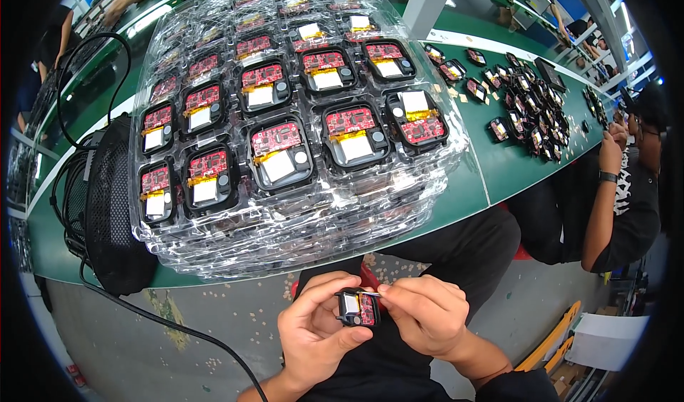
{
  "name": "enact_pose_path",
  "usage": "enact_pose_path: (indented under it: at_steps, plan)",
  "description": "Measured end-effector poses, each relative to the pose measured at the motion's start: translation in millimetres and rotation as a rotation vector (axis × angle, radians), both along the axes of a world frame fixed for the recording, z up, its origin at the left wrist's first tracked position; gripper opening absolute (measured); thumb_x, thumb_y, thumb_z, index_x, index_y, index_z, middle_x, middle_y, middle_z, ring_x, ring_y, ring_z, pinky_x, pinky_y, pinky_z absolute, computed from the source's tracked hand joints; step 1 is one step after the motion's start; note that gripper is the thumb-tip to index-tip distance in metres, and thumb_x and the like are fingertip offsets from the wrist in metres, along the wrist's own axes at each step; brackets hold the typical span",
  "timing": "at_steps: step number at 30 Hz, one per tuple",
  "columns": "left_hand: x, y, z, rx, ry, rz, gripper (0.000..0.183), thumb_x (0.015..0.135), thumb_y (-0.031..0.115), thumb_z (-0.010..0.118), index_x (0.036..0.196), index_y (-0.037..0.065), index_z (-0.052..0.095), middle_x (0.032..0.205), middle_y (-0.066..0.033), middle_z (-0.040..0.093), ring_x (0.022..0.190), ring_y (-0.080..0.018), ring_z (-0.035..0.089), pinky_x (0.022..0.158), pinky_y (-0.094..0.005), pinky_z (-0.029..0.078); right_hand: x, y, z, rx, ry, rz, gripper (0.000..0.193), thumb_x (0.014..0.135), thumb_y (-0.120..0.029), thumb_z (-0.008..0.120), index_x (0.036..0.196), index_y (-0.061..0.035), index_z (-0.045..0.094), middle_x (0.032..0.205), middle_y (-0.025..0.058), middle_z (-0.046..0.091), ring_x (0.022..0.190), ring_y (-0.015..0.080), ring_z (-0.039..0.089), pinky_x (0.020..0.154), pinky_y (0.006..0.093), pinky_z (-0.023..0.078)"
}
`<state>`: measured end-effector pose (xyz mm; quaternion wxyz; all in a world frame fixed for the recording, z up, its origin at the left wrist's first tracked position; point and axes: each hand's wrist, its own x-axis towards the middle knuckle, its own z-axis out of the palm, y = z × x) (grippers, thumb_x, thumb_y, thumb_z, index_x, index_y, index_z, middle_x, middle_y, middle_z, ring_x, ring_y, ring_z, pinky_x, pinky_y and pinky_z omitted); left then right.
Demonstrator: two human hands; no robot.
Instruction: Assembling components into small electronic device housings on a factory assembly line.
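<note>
Above my lap, my left hand (317,327) grips a small black device housing (358,309) between thumb and fingers. Inside the housing show a red circuit board, a white battery-like block, orange tape and a round grey part. My right hand (431,313) is closed in a pinch at the housing's right upper edge. From its fingertips a thin, shiny tool (368,293) reaches over the board; its kind is too small to make out. Beyond my hands, a stack of clear plastic trays (320,241) stands on the green table, the top one filled with similar open housings (280,151).
A black mesh bag (117,217) and black cable (178,320) lie left of the trays. Many small devices (531,110) are heaped on the green table (509,170) to the right. A co-worker (627,202) sits there, hands raised. A grey post (431,3) rises behind the trays.
</note>
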<state>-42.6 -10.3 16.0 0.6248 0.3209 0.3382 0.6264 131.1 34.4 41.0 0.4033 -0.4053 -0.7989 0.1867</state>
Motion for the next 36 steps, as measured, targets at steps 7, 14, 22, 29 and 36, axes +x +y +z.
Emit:
enact_pose_path:
  at_steps: [7, 14, 22, 29, 36]
  plan:
    - [2, -7, 7, -0.06, -0.017, 0.011, 0.062, 0.079, -0.005, 0.084, 0.134, -0.009, 0.056, 0.136, -0.0163, 0.05, 0.123, -0.029, 0.061, 0.101, -0.038, 0.054, -2, -8, -6, 0.059, -0.026, -0.055, 0.027, 0.069, 0.001, 0.083, 0.095, -0.0012, 0.075, 0.083, 0.0078, 0.068, 0.059, 0.0171, 0.062, 0.049, 0.0272, 0.048]
    - [1, -4, 2, 0.023, 0.003, 0.008, 0.064, 0.076, -0.01, 0.083, 0.134, -0.007, 0.057, 0.134, -0.0196, 0.053, 0.121, -0.0312, 0.061, 0.099, -0.0413, 0.055, 9, 1, 8, 0.121, -0.148, 0.021, 0.025, 0.071, 0.0, 0.08, 0.096, -0.0033, 0.075, 0.082, 0.0041, 0.068, 0.058, 0.0154, 0.06, 0.05, 0.0277, 0.046]
    - [-46, 0, 58, 0.2, 0.392, 0.323, 0.08, 0.071, 0.034, 0.094, 0.131, -0.002, 0.054, 0.121, -0.0177, 0.062, 0.109, -0.0308, 0.067, 0.091, -0.0406, 0.056, 45, 85, 14, -0.004, -0.008, -0.406, 0.025, 0.087, -0.005, 0.072, 0.111, 0.0013, 0.068, 0.104, 0.0184, 0.065, 0.077, 0.0339, 0.068, 0.069, 0.0385, 0.055]
    - [-88, 70, 112, 0.49, 0.845, 0.518, 0.05, 0.088, 0.001, 0.071, 0.133, -0.01, 0.054, 0.131, -0.0192, 0.049, 0.121, -0.0298, 0.058, 0.103, -0.0387, 0.049, 69, 186, 4, -0.069, -0.462, -0.618, 0.06, 0.093, -0.029, 0.07, 0.144, -0.0095, 0.048, 0.127, 0.0192, 0.054, 0.086, 0.0428, 0.069, 0.075, 0.0519, 0.056]
    - [-126, 147, 148, 0.325, 0.923, 0.529, 0.03, 0.096, -0.005, 0.063, 0.126, -0.007, 0.062, 0.104, -0.0071, 0.062, 0.091, -0.0122, 0.066, 0.082, -0.0242, 0.053, 53, 212, 3, -0.099, -0.516, -0.615, 0.045, 0.095, -0.036, 0.065, 0.132, -0.0117, 0.056, 0.12, 0.0201, 0.057, 0.084, 0.0427, 0.07, 0.072, 0.0526, 0.057]
